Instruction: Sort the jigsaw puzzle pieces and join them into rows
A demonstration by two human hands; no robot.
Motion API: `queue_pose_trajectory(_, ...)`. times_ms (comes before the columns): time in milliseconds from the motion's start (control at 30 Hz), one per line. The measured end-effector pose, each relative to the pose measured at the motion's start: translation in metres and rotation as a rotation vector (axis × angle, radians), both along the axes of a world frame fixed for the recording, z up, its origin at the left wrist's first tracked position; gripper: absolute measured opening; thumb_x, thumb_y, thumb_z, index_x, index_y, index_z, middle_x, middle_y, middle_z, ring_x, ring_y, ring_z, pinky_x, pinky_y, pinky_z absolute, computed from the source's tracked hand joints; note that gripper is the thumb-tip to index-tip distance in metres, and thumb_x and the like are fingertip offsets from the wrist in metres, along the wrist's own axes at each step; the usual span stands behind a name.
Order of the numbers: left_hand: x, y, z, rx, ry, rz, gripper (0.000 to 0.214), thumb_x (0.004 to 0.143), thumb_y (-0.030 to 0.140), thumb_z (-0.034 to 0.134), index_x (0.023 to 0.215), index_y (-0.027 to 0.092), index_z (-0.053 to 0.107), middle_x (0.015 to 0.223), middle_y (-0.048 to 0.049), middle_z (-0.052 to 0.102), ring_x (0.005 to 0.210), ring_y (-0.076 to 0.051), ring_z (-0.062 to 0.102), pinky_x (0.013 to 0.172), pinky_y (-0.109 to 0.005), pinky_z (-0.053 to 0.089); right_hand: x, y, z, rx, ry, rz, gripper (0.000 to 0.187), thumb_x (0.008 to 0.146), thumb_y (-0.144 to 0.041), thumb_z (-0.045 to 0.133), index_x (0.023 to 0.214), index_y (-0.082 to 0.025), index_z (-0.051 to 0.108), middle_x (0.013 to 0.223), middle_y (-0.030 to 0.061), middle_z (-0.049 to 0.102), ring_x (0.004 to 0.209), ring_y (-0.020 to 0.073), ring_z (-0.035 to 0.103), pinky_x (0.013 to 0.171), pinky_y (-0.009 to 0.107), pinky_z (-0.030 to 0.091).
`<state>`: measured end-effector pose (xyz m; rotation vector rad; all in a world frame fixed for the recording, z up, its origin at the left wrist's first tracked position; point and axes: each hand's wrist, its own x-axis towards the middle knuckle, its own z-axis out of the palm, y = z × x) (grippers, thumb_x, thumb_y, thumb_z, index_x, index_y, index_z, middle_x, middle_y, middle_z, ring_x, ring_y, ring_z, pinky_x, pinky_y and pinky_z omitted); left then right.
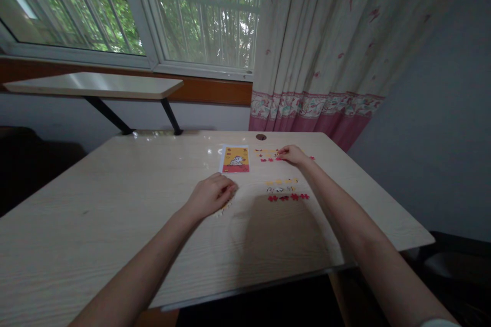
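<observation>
My right hand (293,155) reaches to the back right of the table, its fingertips pinched at a small puzzle piece among rows of loose pieces. Around it lie yellow pieces and red puzzle pieces (270,160). My left hand (213,194) rests on the table with curled fingers; what they hold, if anything, is hidden. From under that hand show the edges of a few pale and yellow puzzle pieces (223,209). Just beyond it lies a picture card (235,159) with a white animal on yellow and red.
Between my arms sit more rows: yellow pieces (282,181), white pieces (280,189) and red pieces (294,197). A raised shelf (95,84) stands at the back left of the wooden table (115,214). Near the back edge is a round cable hole (261,137). A curtain (307,61) hangs behind.
</observation>
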<state>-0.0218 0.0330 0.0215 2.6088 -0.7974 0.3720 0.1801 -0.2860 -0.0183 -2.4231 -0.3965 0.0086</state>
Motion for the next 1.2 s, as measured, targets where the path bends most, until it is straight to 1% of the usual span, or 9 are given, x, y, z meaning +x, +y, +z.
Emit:
queue_pose_trajectory(500,0.0,0.001,0.0,0.012,0.017,0.005,0.027,0.088,0.03,0.039,0.088,0.018,0.063,0.081,-0.0067,0.064,0.082,-0.019,0.055,0.071,-0.029,0.042,-0.018,0.009,0.02,-0.02,-0.02,-0.027,0.023,0.064,-0.024,0.068,0.082,-0.01,0.07,0.067,0.0043,0.065,0.056,0.0097,0.052,0.055,0.021,0.038)
queue_pose_trajectory(633,0.0,0.001,0.002,0.007,0.011,0.016,0.027,0.088,0.031,0.038,0.087,0.018,0.063,0.081,-0.0067,0.063,0.08,-0.018,0.054,0.07,-0.029,0.042,-0.035,0.019,0.03,0.017,-0.06,-0.057,0.023,0.073,-0.026,0.059,0.087,-0.01,0.068,0.072,0.0066,0.066,0.057,0.0101,0.054,0.056,0.021,0.039)
queue_pose_trajectory(733,0.001,0.004,0.005,0.028,0.012,0.048,0.028,0.088,0.032,0.038,0.087,0.018,0.062,0.079,-0.0067,0.062,0.079,-0.019,0.054,0.068,-0.029,0.042,-0.061,0.034,0.039,0.035,-0.131,-0.047,0.022,0.077,-0.027,0.055,0.088,-0.012,0.067,0.076,0.0063,0.067,0.065,0.0118,0.056,0.063,0.022,0.041)
queue_pose_trajectory(767,0.002,0.007,0.006,0.035,0.013,0.062,0.029,0.088,0.032,0.038,0.086,0.018,0.062,0.078,-0.0067,0.062,0.079,-0.019,0.054,0.068,-0.029,0.041,-0.072,0.04,0.041,0.032,-0.187,-0.01,0.021,0.078,-0.027,0.055,0.087,-0.013,0.067,0.077,0.006,0.067,0.068,0.0125,0.057,0.066,0.024,0.041)
queue_pose_trajectory(867,0.004,0.016,0.01,0.047,0.031,0.101,0.029,0.087,0.034,0.038,0.084,0.018,0.063,0.074,-0.006,0.06,0.073,-0.018,0.053,0.065,-0.028,0.04,-0.112,0.063,0.043,-0.049,-0.35,0.244,0.022,0.082,-0.028,0.051,0.087,-0.015,0.068,0.085,0.0065,0.066,0.081,0.0152,0.056,0.078,0.028,0.04)
queue_pose_trajectory(967,0.008,0.025,0.011,0.078,0.069,0.106,0.029,0.084,0.035,0.041,0.079,0.018,0.063,0.071,-0.0053,0.059,0.07,-0.018,0.053,0.061,-0.026,0.039,-0.149,0.087,0.04,-0.205,-0.392,0.484,0.026,0.085,-0.03,0.05,0.102,-0.016,0.064,0.097,0.0085,0.063,0.092,0.018,0.052,0.084,0.032,0.038)
queue_pose_trajectory(1033,0.011,0.032,0.01,0.086,0.084,0.11,0.028,0.083,0.036,0.042,0.078,0.019,0.064,0.074,-0.0054,0.06,0.073,-0.018,0.054,0.062,-0.026,0.039,-0.168,0.1,0.037,-0.261,-0.392,0.54,0.034,0.085,-0.032,0.05,0.117,-0.02,0.056,0.109,0.0087,0.058,0.098,0.0194,0.049,0.085,0.033,0.038)
queue_pose_trajectory(1133,0.014,0.044,0.007,0.046,0.133,0.147,0.03,0.081,0.039,0.044,0.091,0.019,0.063,0.084,-0.0058,0.06,0.075,-0.018,0.055,0.062,-0.025,0.04,-0.181,0.113,0.032,-0.307,-0.423,0.57,0.043,0.087,-0.034,0.046,0.128,-0.023,0.044,0.125,0.0083,0.05,0.103,0.0213,0.045,0.087,0.036,0.036)
queue_pose_trajectory(1200,0.014,0.053,0.006,0.015,0.281,0.127,0.038,0.078,0.044,0.048,0.101,0.017,0.061,0.078,-0.0037,0.059,0.064,-0.015,0.054,0.057,-0.024,0.04,-0.182,0.117,0.029,-0.325,-0.43,0.566,0.042,0.088,-0.034,0.043,0.129,-0.022,0.043,0.129,0.0077,0.048,0.102,0.0219,0.044,0.087,0.038,0.036)
